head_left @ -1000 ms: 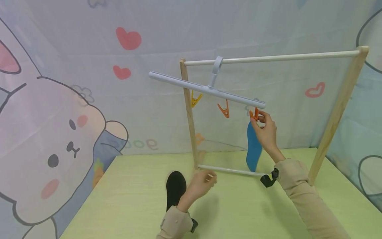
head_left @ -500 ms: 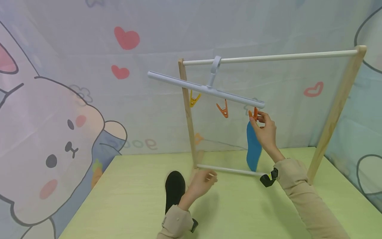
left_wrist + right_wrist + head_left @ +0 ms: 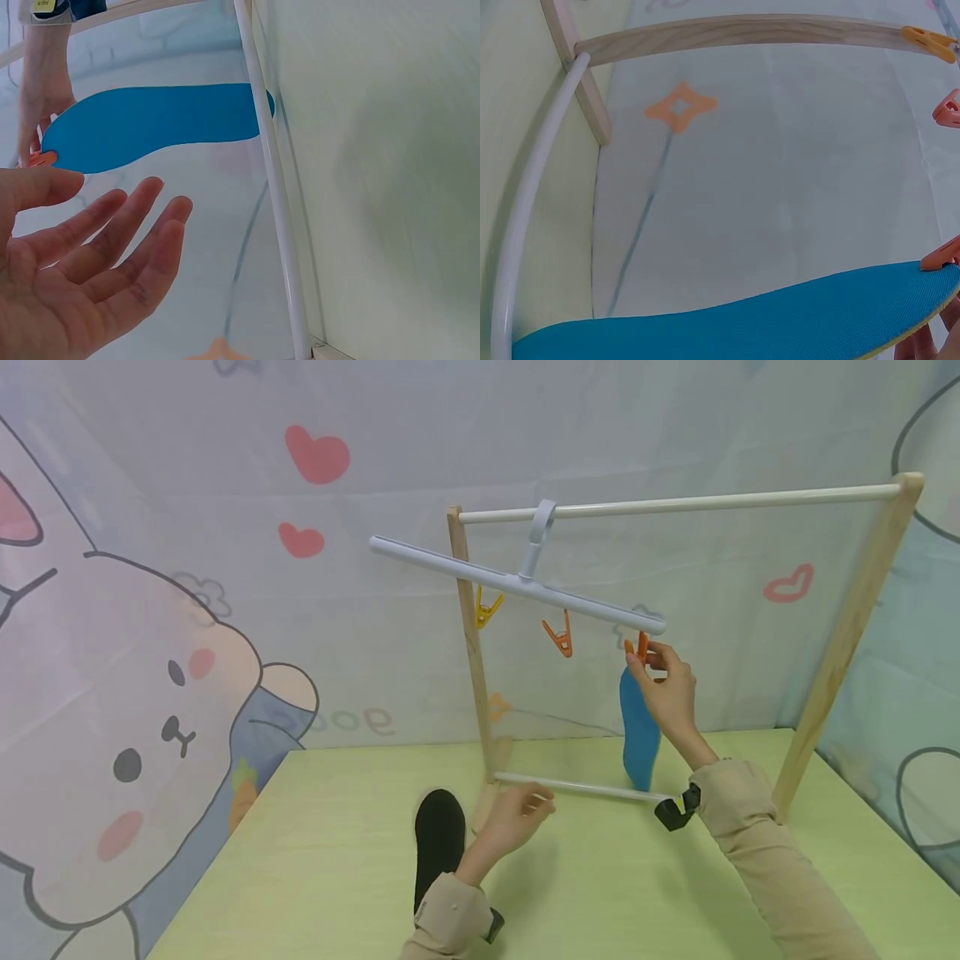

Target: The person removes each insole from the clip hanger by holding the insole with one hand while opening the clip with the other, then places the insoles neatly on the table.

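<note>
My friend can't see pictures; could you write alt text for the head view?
A right hand holds an orange clip at the top of a blue insole, under a hanger. The left hand is near a black insole on a table.

- On my head feed I see a pale, lightly creased fabric backdrop (image 3: 420, 435) rising behind the counter (image 3: 300, 852), which has a yellow-green top.
- To my left, a large printed rabbit (image 3: 157, 677) with pink cheeks fills the cloth, a carrot (image 3: 243, 797) beside it.
- I make out two solid pink hearts (image 3: 318, 456) and, further right, an outlined heart (image 3: 789, 585).
- Soft, diffuse light reaches me, with faint shadows on the counter.
</note>
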Motion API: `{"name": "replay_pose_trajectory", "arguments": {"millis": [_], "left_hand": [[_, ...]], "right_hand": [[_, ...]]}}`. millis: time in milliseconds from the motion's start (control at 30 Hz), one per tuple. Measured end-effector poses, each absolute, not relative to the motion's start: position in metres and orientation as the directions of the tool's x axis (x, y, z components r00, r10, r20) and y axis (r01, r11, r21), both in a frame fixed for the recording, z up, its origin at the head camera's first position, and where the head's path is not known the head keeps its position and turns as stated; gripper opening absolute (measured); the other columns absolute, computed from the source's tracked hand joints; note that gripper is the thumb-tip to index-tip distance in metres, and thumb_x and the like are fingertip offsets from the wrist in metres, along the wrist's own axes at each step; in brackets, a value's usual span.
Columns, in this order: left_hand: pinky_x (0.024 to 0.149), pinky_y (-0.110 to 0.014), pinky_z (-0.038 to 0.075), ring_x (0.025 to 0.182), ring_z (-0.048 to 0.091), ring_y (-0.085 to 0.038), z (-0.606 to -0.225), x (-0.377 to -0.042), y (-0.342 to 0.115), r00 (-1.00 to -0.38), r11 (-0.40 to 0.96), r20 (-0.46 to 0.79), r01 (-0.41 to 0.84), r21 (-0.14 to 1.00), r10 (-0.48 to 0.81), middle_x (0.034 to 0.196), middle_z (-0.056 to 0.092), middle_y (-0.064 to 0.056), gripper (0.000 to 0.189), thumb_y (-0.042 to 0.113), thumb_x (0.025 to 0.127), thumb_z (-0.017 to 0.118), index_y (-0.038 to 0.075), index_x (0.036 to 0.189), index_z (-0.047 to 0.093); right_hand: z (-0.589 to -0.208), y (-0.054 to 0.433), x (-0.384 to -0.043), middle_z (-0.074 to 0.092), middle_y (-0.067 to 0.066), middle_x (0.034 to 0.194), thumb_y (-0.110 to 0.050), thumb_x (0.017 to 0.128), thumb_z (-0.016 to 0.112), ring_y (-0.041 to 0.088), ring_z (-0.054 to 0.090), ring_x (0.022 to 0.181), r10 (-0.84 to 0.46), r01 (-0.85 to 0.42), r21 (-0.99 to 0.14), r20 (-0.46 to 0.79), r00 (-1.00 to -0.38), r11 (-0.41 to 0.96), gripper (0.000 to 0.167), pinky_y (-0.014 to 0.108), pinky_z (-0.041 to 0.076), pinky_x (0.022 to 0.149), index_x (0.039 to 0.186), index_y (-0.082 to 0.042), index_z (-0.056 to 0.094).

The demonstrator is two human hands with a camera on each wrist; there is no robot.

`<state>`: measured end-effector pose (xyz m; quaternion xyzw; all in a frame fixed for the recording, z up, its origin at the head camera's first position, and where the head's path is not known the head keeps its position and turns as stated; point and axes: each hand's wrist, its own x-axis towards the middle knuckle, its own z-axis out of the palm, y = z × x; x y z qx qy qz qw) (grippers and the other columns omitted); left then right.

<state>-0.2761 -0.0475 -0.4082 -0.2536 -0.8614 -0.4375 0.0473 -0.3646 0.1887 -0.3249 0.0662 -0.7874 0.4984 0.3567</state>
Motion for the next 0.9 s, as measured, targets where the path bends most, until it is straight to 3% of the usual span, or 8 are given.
{"name": "replay_pose_trajectory", "arguments": {"millis": [333, 533, 667, 800, 900], "left_hand": [[0.071, -0.025, 0.052, 0.084, 0.063, -0.029, -0.410, -0.277, -0.043, -0.871, 0.492, 0.293, 0.470, 0.733, 0.395, 0.097, 0.066, -0.017, 0.018, 0.011, 0.089, 0.052, -0.002, 0.099, 0.059], [0.073, -0.026, 0.052, 0.086, 0.063, -0.029, -0.409, -0.276, -0.041, -0.875, 0.493, 0.280, 0.460, 0.738, 0.396, 0.098, 0.065, -0.017, 0.018, 0.012, 0.089, 0.052, -0.001, 0.099, 0.059], [0.073, -0.026, 0.052, 0.086, 0.063, -0.029, -0.409, -0.275, -0.040, -0.874, 0.494, 0.276, 0.459, 0.738, 0.400, 0.099, 0.065, -0.017, 0.019, 0.013, 0.089, 0.052, -0.001, 0.100, 0.059], [0.074, -0.027, 0.052, 0.087, 0.063, -0.029, -0.408, -0.275, -0.039, -0.873, 0.495, 0.276, 0.462, 0.736, 0.403, 0.099, 0.065, -0.017, 0.020, 0.013, 0.089, 0.051, 0.000, 0.101, 0.059], [0.074, -0.027, 0.052, 0.087, 0.062, -0.029, -0.407, -0.275, -0.038, -0.872, 0.494, 0.278, 0.463, 0.736, 0.404, 0.100, 0.064, -0.017, 0.020, 0.014, 0.090, 0.051, 0.000, 0.102, 0.059]], "right_hand": [[-0.323, 0.190, -0.360, 0.062, 0.022, 0.095, -0.032, 0.084, 0.060, 0.032, 0.055, 0.090, 0.246, -0.474, -0.712, 0.655, -0.714, 0.518, 0.041, 0.031, 0.042, 0.068, 0.111, -0.002, 0.058], [-0.321, 0.188, -0.356, 0.064, 0.021, 0.089, -0.032, 0.082, 0.062, 0.028, 0.056, 0.085, 0.260, -0.465, -0.704, 0.662, -0.703, 0.537, 0.040, 0.016, 0.039, 0.062, 0.110, -0.002, 0.060], [-0.319, 0.187, -0.353, 0.065, 0.019, 0.084, -0.032, 0.082, 0.063, 0.012, 0.054, 0.077, 0.262, -0.464, -0.697, 0.669, -0.696, 0.546, 0.040, 0.007, 0.037, 0.057, 0.109, -0.003, 0.060], [-0.318, 0.186, -0.351, 0.066, 0.018, 0.083, -0.033, 0.081, 0.063, -0.007, 0.047, 0.067, 0.265, -0.457, -0.707, 0.658, -0.705, 0.539, 0.039, 0.015, 0.041, 0.061, 0.108, -0.004, 0.060], [-0.317, 0.186, -0.350, 0.066, 0.018, 0.085, -0.034, 0.082, 0.063, -0.012, 0.045, 0.063, 0.266, -0.448, -0.715, 0.647, -0.715, 0.537, 0.039, 0.019, 0.042, 0.061, 0.108, -0.005, 0.060]]}}
